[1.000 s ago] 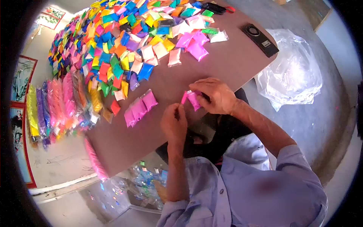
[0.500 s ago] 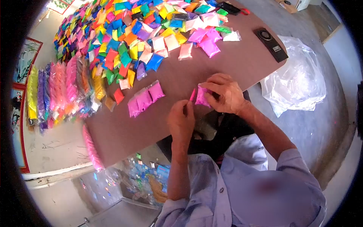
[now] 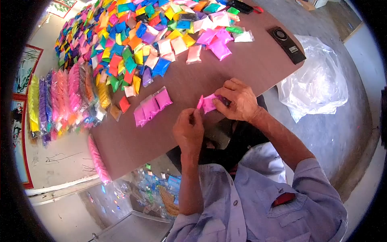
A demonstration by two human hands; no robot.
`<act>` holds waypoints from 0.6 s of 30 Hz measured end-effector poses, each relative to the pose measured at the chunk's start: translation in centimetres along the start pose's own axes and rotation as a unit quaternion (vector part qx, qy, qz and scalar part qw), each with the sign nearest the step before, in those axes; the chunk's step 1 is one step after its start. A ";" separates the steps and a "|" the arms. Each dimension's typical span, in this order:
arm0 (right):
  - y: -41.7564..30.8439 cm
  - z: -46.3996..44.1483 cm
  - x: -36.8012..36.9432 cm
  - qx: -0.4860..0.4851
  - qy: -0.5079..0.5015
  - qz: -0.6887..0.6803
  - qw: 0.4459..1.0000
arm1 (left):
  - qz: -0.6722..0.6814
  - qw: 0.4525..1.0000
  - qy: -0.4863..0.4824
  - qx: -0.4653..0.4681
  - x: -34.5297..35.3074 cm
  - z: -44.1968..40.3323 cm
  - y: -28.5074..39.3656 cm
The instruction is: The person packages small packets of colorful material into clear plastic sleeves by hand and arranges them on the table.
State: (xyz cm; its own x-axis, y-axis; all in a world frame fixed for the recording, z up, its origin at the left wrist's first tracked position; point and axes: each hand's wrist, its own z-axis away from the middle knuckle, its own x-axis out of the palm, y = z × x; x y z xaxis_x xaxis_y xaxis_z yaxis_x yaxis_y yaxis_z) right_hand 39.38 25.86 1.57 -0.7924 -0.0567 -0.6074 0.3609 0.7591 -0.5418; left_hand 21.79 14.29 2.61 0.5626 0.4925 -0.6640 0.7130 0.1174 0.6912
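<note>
My left hand point(image 3: 188, 129) is closed, with its fingertips pinching a narrow bright-pink piece point(image 3: 200, 102); whether this is a packet seen edge-on or something else, I cannot tell. Just to its right, my right hand point(image 3: 238, 100) grips a small pink packet point(image 3: 209, 103) by its right end, between thumb and fingers. The two pink things are side by side, close together above the table's near edge. Left of my hands lies a joined strip of pink packets point(image 3: 150, 108) in clear film.
A large heap of colourful packets point(image 3: 133, 40) covers the far side of the brown table point(image 3: 133, 149). Bundled packet strips point(image 3: 60, 97) stand at the left, and a pink roll point(image 3: 98, 159) lies on the left edge. A black device point(image 3: 287, 45) sits far right, beside a clear plastic bag point(image 3: 312, 84).
Both hands have shifted slightly left. The pink packet in my right hand has tilted from upright to more level, its free end now nearer the narrow pink piece.
</note>
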 end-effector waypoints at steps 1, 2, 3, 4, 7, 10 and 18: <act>0.1 0.1 0.2 0.001 -0.001 0.006 1.000 | -0.006 1.000 0.002 -0.004 -0.2 -0.2 -0.3; 0.1 0.0 0.3 0.001 -0.001 0.013 1.000 | -0.012 1.000 0.004 -0.006 -0.3 -0.3 -0.5; 0.2 0.0 0.2 0.000 0.000 0.013 1.000 | -0.012 1.000 0.004 -0.006 -0.5 -0.4 0.1; 0.2 0.0 0.2 0.001 -0.001 0.008 1.000 | 0.002 1.000 -0.001 -0.014 -0.9 -0.5 1.2; 0.1 0.0 0.1 0.001 0.003 -0.001 1.000 | 0.031 0.999 -0.011 -0.012 0.0 0.0 2.4; 0.0 0.0 0.1 0.001 0.002 -0.001 1.000 | 0.023 1.000 -0.004 0.006 0.4 0.1 1.1; 0.0 0.0 0.3 -0.013 0.020 -0.009 1.000 | 0.011 1.000 0.016 -0.021 -0.8 -0.3 0.8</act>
State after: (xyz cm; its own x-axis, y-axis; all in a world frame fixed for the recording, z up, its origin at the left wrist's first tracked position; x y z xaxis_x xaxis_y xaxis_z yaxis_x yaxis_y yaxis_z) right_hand 39.12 25.90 1.39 -0.8175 -0.0452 -0.5741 0.3342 0.7747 -0.5368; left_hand 21.80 14.26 3.77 0.5635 0.5220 -0.6403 0.6828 0.1420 0.7167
